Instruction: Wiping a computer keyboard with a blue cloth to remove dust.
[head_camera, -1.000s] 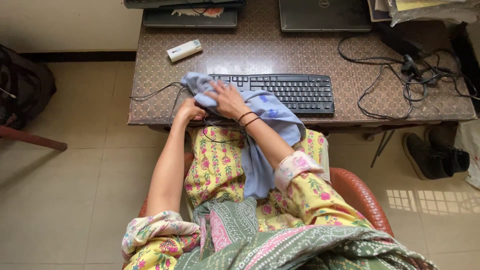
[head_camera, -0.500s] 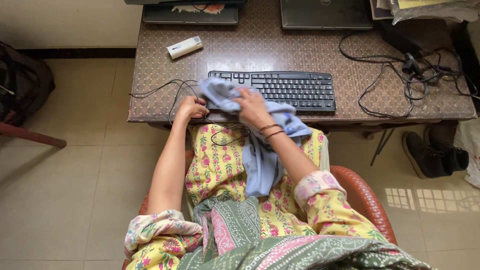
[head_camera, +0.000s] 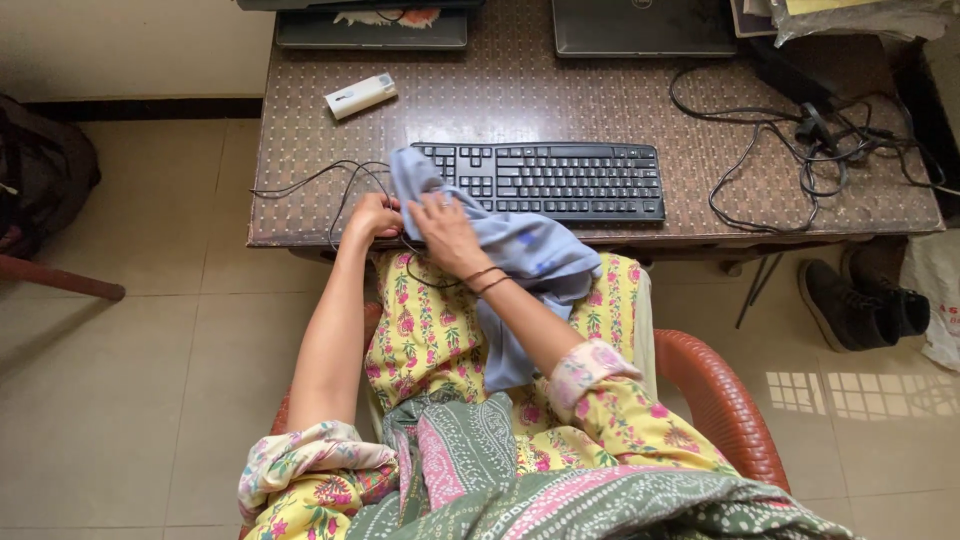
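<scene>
One black corded computer keyboard (head_camera: 550, 180) lies flat on the brown patterned tabletop (head_camera: 600, 105), near its front edge. One pale blue cloth (head_camera: 520, 250) is draped over the keyboard's left end and hangs down past the table edge onto the lap.

The right hand (head_camera: 445, 228) lies palm down on the cloth, fingers spread and pressing it at the keyboard's lower left corner. Two thin bangles sit on that wrist. The left hand (head_camera: 372, 216) is curled closed at the table edge, just beside the right hand and against the cloth; whether it grips the cloth or the thin black cable (head_camera: 330, 180) looping there cannot be made out.

Counted elsewhere: one small white rectangular device (head_camera: 361, 95) behind the keyboard, well apart; two dark laptops (head_camera: 645, 25) at the far edge, both cut off by the frame; one tangle of black cables (head_camera: 800, 150) to the right; one pair of dark shoes (head_camera: 865, 300) on the tiled floor; one red-brown chair (head_camera: 725, 395), mostly hidden by the seated person.
</scene>
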